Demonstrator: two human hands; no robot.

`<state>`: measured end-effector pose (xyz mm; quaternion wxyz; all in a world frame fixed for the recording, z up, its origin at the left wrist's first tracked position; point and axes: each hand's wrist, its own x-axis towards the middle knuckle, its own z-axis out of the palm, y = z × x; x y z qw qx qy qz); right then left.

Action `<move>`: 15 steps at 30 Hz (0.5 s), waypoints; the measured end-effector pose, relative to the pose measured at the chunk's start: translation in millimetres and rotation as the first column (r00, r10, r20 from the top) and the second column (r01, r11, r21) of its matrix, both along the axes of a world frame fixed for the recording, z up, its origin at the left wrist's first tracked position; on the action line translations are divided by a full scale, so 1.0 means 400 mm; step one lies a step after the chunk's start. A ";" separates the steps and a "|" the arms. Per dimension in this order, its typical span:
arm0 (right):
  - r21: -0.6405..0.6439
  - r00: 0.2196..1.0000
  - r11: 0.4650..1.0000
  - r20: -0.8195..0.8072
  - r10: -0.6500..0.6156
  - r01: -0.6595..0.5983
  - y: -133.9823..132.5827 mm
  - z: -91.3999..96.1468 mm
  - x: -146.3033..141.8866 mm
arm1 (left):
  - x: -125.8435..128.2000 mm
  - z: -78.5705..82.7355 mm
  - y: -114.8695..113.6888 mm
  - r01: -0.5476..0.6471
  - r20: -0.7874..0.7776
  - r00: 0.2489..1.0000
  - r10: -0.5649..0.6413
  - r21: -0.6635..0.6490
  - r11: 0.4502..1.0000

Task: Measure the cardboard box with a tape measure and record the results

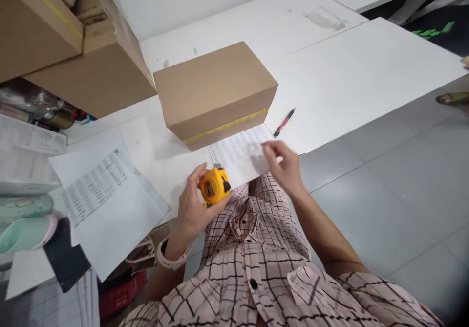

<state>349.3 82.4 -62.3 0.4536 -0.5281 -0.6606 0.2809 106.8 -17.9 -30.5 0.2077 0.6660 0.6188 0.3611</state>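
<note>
Left hand (192,207): one, bare, fingers and thumb wrapped round a yellow tape measure (213,185) with black parts, held in front of the body, just off the near left corner of a printed sheet

Left wrist: one pale pink watch band (172,256)

Right hand (284,165): one, bare, above the right part of the printed sheet, fingers curled in toward the thumb; slightly blurred, so cannot tell whether they pinch anything

Printed sheet (234,151): one, white, columns of small text, illegible; on the near edge of the table, between the carton and the lap

Carton (220,87): one, brown, shut, beyond both hands, a yellow strip (229,125) along its near side

Pen (285,122): one, red and black, on the table, right of the sheet, beyond the right hand

Shirt (252,268): pale pink, dark check, worn by the person

Loose papers (113,209): several, left of the left hand, the topmost printed in columns

Dark flat object (68,256): one, by the papers, beside a mint-green cup (25,234) with pink rim

Stacked cartons (98,68): brown, upper left

Table (330,82): white, stretching right

Floor (366,200): grey tiles; a sandalled foot (454,98) at the right edge
</note>
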 end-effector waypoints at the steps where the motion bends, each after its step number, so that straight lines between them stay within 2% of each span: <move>1: -0.008 0.981 0.983 0.064 -0.182 0.183 0.044 -0.006 0.020 | -0.012 0.004 0.018 -0.055 -0.044 0.997 0.057 0.048 0.997; 2: -0.025 0.934 0.943 0.143 -0.326 0.333 0.091 -0.011 0.042 | -0.025 0.009 0.036 -0.110 -0.079 0.990 0.118 0.100 0.989; 3: -0.058 0.888 0.904 0.223 -0.401 0.423 0.138 -0.016 0.062 | -0.039 0.017 0.056 -0.156 -0.101 0.980 0.173 0.160 0.975; 4: -0.103 0.857 0.880 0.304 -0.416 0.464 0.182 -0.020 0.079 | -0.053 0.028 0.076 -0.191 -0.109 0.969 0.221 0.234 0.953; 7: -0.183 0.797 0.868 0.514 -0.317 0.463 0.274 -0.023 0.103 | -0.091 0.084 0.141 -0.220 -0.098 0.948 0.302 0.479 0.850; 9: -0.193 0.755 0.883 0.614 -0.231 0.427 0.300 -0.020 0.103 | -0.108 0.136 0.192 -0.178 -0.127 0.942 0.312 0.600 0.780; 11: -0.211 0.717 0.894 0.680 -0.156 0.394 0.308 -0.015 0.100 | -0.117 0.187 0.253 -0.089 -0.211 0.930 0.302 0.667 0.740; 12: -0.223 0.704 0.897 0.699 -0.127 0.382 0.309 -0.014 0.100 | -0.119 0.208 0.289 -0.033 -0.268 0.917 0.294 0.684 0.728; 13: -0.233 0.698 0.899 0.708 -0.105 0.371 0.310 -0.013 0.102 | -0.120 0.225 0.327 0.016 -0.336 0.899 0.281 0.665 0.746; 15: -0.232 0.705 0.908 0.703 -0.090 0.348 0.313 -0.016 0.112 | -0.122 0.243 0.404 0.075 -0.463 0.855 0.234 0.556 0.828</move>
